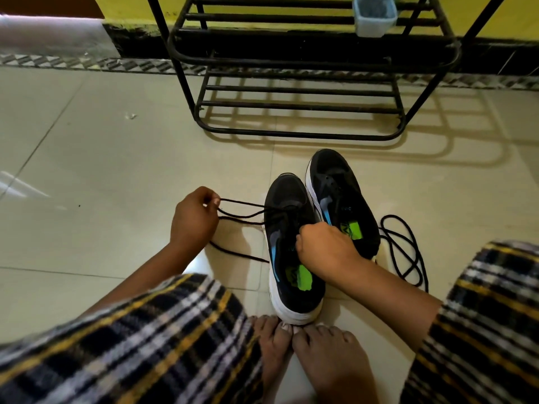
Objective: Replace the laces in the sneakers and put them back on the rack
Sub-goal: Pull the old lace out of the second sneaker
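Beside the bare feet [306,345], the near sneaker [294,258] is steadied on the floor by the right hand [323,249], its grip closed at the eyelets, while its lace [242,212] is pinched by the left hand [194,217]; overpulled, an end could be drawn out.

black sneakers [294,228], yellow-checked cloth [145,345]

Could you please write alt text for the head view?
A person's left hand pinches a black lace threaded in the nearer sneaker, while the right hand grips its tongue area. The second sneaker, a loose lace and a black rack lie beyond.
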Available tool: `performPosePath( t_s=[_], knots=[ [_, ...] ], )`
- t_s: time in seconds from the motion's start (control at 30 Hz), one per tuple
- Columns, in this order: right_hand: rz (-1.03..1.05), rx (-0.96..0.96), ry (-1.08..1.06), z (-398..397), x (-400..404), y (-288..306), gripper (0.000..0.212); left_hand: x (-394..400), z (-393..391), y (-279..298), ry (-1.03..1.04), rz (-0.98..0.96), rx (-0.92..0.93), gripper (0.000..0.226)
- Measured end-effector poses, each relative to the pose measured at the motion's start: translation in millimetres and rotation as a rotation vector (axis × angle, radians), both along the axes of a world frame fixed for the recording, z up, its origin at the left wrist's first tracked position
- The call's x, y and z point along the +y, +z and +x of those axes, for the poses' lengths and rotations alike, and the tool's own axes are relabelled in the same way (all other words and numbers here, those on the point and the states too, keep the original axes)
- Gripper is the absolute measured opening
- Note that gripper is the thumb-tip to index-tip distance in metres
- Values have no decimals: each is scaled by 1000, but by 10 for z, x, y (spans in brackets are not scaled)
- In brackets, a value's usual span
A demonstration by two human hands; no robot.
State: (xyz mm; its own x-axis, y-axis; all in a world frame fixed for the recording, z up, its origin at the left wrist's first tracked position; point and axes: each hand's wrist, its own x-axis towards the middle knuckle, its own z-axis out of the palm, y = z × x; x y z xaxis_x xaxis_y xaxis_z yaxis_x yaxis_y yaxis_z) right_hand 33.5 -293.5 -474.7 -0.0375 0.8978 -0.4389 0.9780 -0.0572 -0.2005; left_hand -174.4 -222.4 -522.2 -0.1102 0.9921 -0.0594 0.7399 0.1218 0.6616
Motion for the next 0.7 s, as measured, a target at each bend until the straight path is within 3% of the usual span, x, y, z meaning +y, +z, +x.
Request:
performPosePath(
  t_s=[0.43, 0.7],
  knots=[
    [23, 22, -1, -9, -27, -31, 29, 19, -262, -326, 296, -84, -108, 19],
    [48, -18, 32, -43, -63, -30, 28, -95, -319, -410, 364, -174, -101, 23]
  ],
)
